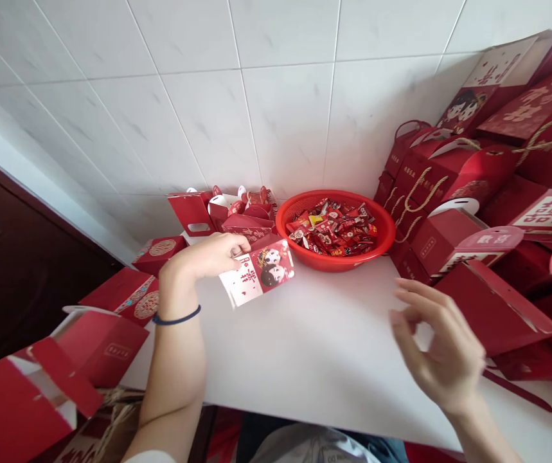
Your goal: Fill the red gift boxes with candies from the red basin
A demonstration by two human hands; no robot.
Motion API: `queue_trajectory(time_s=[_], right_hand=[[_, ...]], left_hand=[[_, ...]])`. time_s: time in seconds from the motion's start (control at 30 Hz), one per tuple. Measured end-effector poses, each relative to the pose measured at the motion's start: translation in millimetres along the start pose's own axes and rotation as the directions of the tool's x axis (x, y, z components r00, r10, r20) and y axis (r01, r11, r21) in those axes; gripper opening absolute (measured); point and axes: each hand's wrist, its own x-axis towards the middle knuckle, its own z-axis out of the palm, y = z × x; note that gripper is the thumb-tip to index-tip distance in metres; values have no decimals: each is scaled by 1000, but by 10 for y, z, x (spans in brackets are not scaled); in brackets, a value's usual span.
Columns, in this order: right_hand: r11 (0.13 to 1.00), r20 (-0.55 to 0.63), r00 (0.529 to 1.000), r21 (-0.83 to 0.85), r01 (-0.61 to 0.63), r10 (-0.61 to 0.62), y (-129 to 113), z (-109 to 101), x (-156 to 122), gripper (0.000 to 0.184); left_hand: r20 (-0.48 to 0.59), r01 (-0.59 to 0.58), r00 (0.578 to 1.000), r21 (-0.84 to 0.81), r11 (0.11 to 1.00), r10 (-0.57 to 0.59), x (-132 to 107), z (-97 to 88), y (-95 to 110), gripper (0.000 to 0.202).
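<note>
My left hand (211, 256) is closed on the top edge of a small red and white gift box (259, 273) printed with two cartoon figures, held just above the white table (324, 347). A dark band circles that wrist. My right hand (437, 350) hovers over the table's right side with fingers spread and loosely curled, holding nothing. A red round basket (336, 257) full of wrapped candies (336, 233) sits behind the box, against the tiled wall.
Folded red gift boxes and bags with gold cord handles (488, 167) pile up along the right side. More small red boxes (237, 215) stand at the wall behind my left hand, and others (112, 341) crowd the left edge. A dark door lies at far left.
</note>
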Motion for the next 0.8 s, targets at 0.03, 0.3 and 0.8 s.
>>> queue_trajectory(time_s=[0.03, 0.3, 0.8], right_hand=[[998, 56, 997, 41, 56, -58, -101, 73, 87, 30], [982, 550, 827, 190, 10, -115, -210, 381, 461, 76], [746, 616, 761, 404, -529, 206, 396, 820, 266, 44]], left_hand=[[10, -59, 998, -6, 998, 60, -91, -35, 81, 19], [94, -559, 826, 19, 829, 555, -357, 284, 744, 24], [171, -363, 807, -612, 703, 566, 533, 627, 506, 34]])
